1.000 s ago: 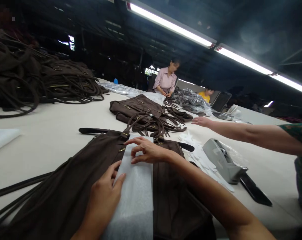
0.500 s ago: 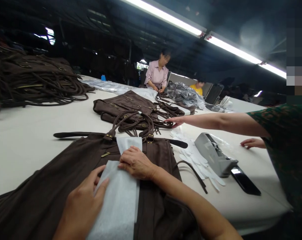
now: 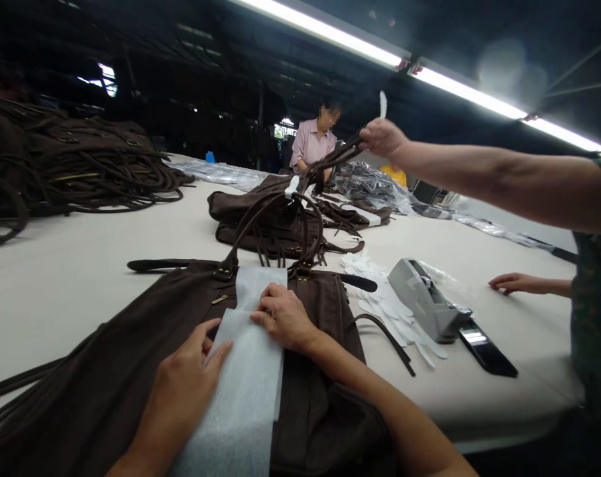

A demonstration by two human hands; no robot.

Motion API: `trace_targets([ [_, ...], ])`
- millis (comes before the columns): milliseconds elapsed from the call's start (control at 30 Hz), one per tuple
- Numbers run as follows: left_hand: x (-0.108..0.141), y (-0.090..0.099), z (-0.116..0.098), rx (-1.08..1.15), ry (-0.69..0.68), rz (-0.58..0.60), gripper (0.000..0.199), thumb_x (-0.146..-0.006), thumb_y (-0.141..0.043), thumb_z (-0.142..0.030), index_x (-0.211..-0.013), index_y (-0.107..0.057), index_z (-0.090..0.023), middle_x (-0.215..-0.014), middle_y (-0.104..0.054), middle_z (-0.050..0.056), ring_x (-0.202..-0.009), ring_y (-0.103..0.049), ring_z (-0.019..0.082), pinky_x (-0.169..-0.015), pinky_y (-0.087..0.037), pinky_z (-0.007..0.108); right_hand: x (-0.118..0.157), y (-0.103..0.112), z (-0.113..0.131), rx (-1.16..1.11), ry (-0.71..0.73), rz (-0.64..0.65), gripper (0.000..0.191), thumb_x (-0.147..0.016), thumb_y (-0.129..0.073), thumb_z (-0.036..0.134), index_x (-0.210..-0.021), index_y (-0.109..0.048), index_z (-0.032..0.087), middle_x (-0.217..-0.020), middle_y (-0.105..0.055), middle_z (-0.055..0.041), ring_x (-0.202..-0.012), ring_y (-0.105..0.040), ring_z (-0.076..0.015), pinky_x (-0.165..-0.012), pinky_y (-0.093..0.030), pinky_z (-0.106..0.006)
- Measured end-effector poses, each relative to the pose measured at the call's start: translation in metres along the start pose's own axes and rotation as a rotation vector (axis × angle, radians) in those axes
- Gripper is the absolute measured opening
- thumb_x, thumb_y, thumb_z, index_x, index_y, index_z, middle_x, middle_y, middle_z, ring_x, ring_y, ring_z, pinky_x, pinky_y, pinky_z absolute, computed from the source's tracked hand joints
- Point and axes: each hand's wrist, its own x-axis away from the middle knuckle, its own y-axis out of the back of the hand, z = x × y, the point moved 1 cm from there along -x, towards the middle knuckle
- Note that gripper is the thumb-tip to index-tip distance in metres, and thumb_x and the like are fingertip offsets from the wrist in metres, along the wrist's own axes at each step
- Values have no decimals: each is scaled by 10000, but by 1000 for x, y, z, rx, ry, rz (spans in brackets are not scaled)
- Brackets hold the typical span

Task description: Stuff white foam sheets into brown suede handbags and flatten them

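Note:
A dark brown handbag [image 3: 146, 344] lies flat on the table before me, its two looped handles pointing away. White tissue-like sheets [image 3: 240, 397] run lengthwise down its middle, one overlapping another. My left hand [image 3: 185, 377] holds the left edge of the nearer sheet between thumb and fingers. With curled fingers, my right hand [image 3: 286, 319] grips the sheets near their overlap, just below the handles. The fingertips of the right hand are partly hidden. A small brass zipper pull [image 3: 220, 299] shows left of the sheets.
Right of the bag are white paper strips [image 3: 384, 305], a grey tape dispenser [image 3: 419, 298] and a black phone [image 3: 489, 348]. A co-worker's hand [image 3: 382, 137] lifts straps of another brown bag [image 3: 255, 218]. Bags are piled [image 3: 81, 159] at left; another person [image 3: 313, 142] stands behind.
The co-worker's arm has risen, pulling up the straps of the bag beyond mine, with a white strip now showing at that hand. My hands keep their hold on the sheets, with little movement.

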Motion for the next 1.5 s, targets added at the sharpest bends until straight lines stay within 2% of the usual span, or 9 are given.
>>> trace_targets([
  [367, -1, 0, -1, -148, -12, 122, 564, -867, -328, -573, -1253, -543, -222, -815, -650, 39, -732, -654, 243, -684, -422, 320, 3, 10, -1, -68, -41, 72, 218, -868, -715, 192, -701, -583, 145, -957, -583, -20, -889, -548, -140, -776, -393, -268],
  [600, 10, 2, -10, -519, -112, 27, 593, -971, -217, -497, -1425, -445, -191, -1233, -624, 148, -954, -658, 370, -774, -522, 483, -2, -6, -6, 109, 96, -10, 260, -936, -640, 398, -820, -668, 168, -1035, -636, -27, -991, -569, -168, -807, -359, -311],
  [733, 3, 0, -4, -554, -599, -238, 572, -984, -266, -478, -1336, -548, -128, -1240, -573, 191, -1134, -583, 364, -886, -537, 507, -8, -10, -13, 123, 129, -26, 273, -931, -637, 432, -834, -690, 182, -1010, -641, -17, -955, -576, -158, -790, -357, -301],
  [833, -9, -13, 12, -443, -996, -156, 487, -993, -333, -461, -1215, -641, -156, -1368, -546, 128, -1254, -546, 265, -1071, -474, 411, -10, -9, -16, 106, 110, -42, 253, -925, -650, 416, -830, -700, 187, -1014, -642, -5, -905, -581, -139, -762, -360, -286],
  [933, -15, -28, 29, -459, -1105, -58, 508, -1002, -352, -430, -1431, -454, -179, -1474, -484, 75, -1319, -509, 200, -1090, -464, 335, -11, -8, -17, 85, 98, -44, 224, -914, -672, 381, -803, -704, 189, -1011, -646, 6, -867, -582, -125, -754, -363, -273],
  [1067, -9, -37, 37, -539, -1126, -10, 630, -1004, -323, -436, -1557, -124, -208, -1565, -336, 76, -1431, -364, 223, -1169, -361, 421, -12, -6, -15, 15, 74, -30, 204, -882, -716, 338, -758, -697, 177, -971, -652, 8, -835, -585, -114, -747, -370, -251],
  [1267, 1, -35, 27, -532, -1128, -59, 697, -990, -346, -498, -1556, -53, -217, -1554, -346, 75, -1418, -385, 230, -1213, -238, 434, 11, 18, -10, -89, -239, -262, 230, -920, -644, 267, -726, -671, 147, -792, -652, -21, -734, -585, -117, -687, -387, -226],
  [1367, 3, -34, 25, -509, -1140, -126, 691, -989, -349, -497, -1558, -79, -213, -1538, -381, 63, -1406, -402, 213, -1211, -223, 402, 40, 25, -8, -253, -428, -27, 374, -909, -624, 373, -602, -644, 158, -550, -586, 3, -514, -539, -110, -550, -369, -234],
  [1500, 7, -35, 24, -515, -1157, -181, 726, -967, -410, -511, -1554, -154, -169, -1531, -397, 79, -1418, -381, 208, -1232, -120, 365, 71, 24, -3, -595, -581, 189, 403, -839, -658, 494, -619, -648, 157, -534, -595, 5, -373, -478, -93, -396, -335, -215],
])
